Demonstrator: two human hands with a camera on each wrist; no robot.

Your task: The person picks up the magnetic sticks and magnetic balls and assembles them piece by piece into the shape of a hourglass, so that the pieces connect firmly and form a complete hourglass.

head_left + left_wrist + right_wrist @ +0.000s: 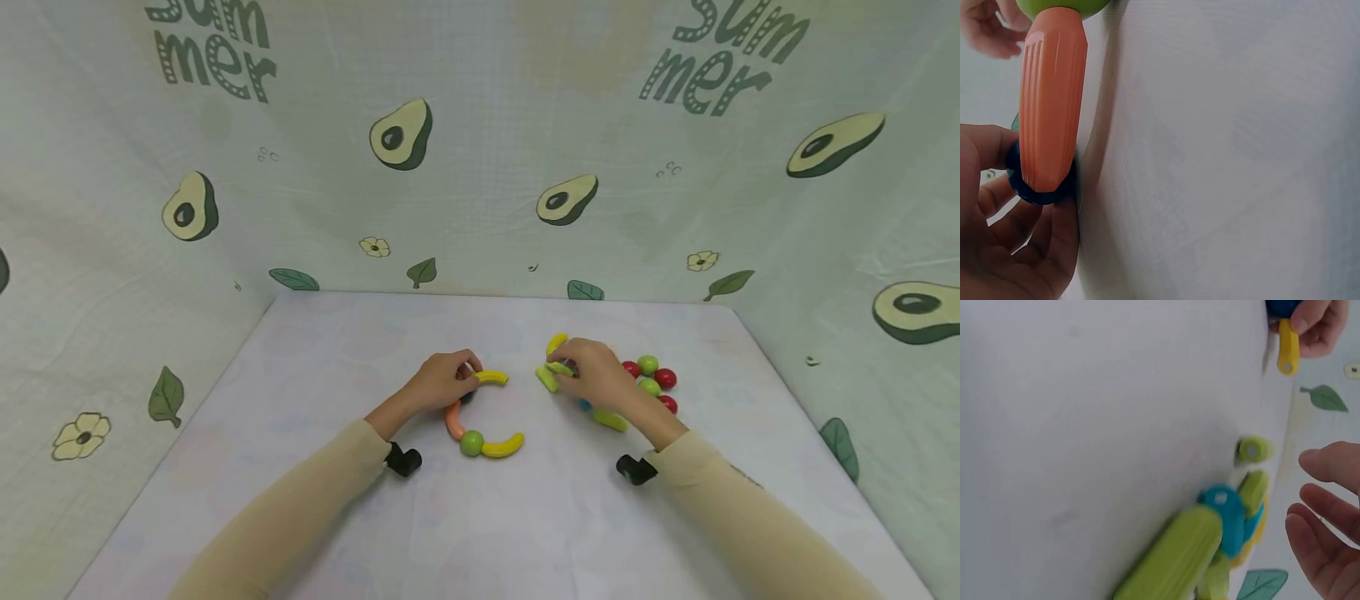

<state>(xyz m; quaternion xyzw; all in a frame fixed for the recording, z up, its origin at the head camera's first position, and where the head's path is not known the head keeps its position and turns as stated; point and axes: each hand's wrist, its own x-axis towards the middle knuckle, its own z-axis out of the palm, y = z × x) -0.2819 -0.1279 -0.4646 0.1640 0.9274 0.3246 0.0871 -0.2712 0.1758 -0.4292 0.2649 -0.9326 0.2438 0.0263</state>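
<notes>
My left hand pinches a dark blue ball between thumb and fingers. That ball joins a curved yellow stick to a ribbed orange stick in a C-shaped chain. The chain runs on through a green ball to another curved yellow stick. Over a group of loose sticks hovers my right hand, its fingers apart and nothing between them in the right wrist view. Nearest to it are short light-green sticks, a teal stick and a longer green stick.
Several red balls and green balls lie right of my right hand. A curved yellow stick lies beyond it. A pale cloth covers the table, and a wall of avocado-printed cloth rises behind.
</notes>
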